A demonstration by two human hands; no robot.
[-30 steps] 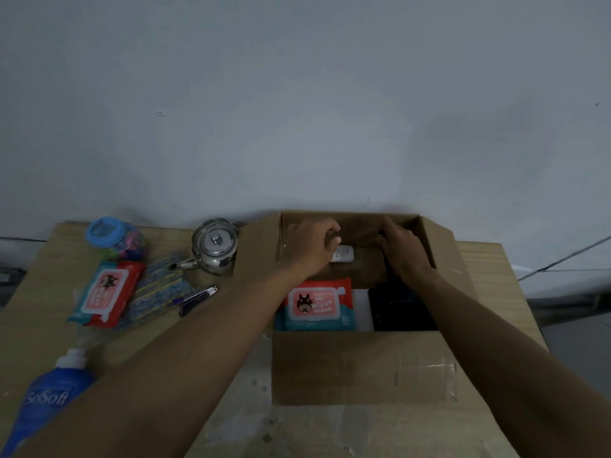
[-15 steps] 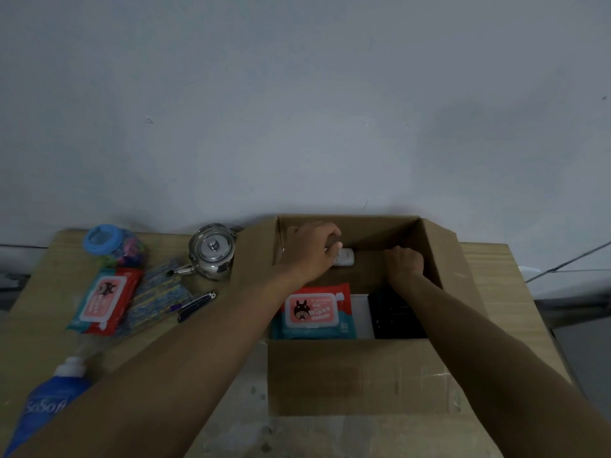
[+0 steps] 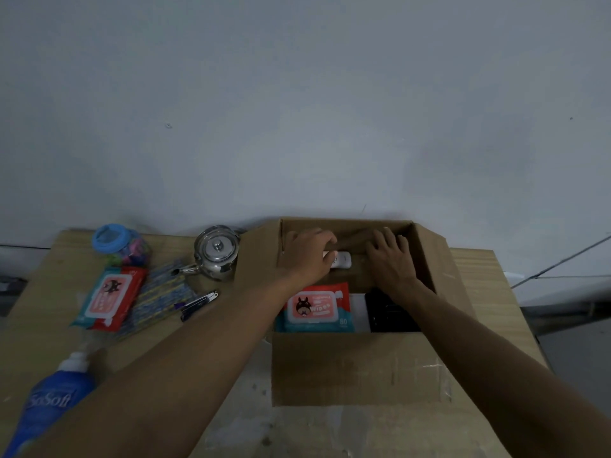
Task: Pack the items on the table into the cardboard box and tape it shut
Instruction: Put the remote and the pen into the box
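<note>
Two wipes packs (image 3: 110,297) (image 3: 314,307), one kettle (image 3: 216,254)

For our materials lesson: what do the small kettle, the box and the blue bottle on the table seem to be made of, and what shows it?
Kettle: likely polished steel, since it is shiny silver with bright reflections.
Box: plain brown cardboard, matt, with creases.
Blue bottle: probably plastic, smooth and slightly glossy, with white printed lettering.

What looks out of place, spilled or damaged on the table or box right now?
Nothing spilled. The blue SoSoft bottle appears to lie on its side at the near left of the table. The cardboard box shows old tape remnants on its front wall. The left hand grips a white gadget inside.
</note>
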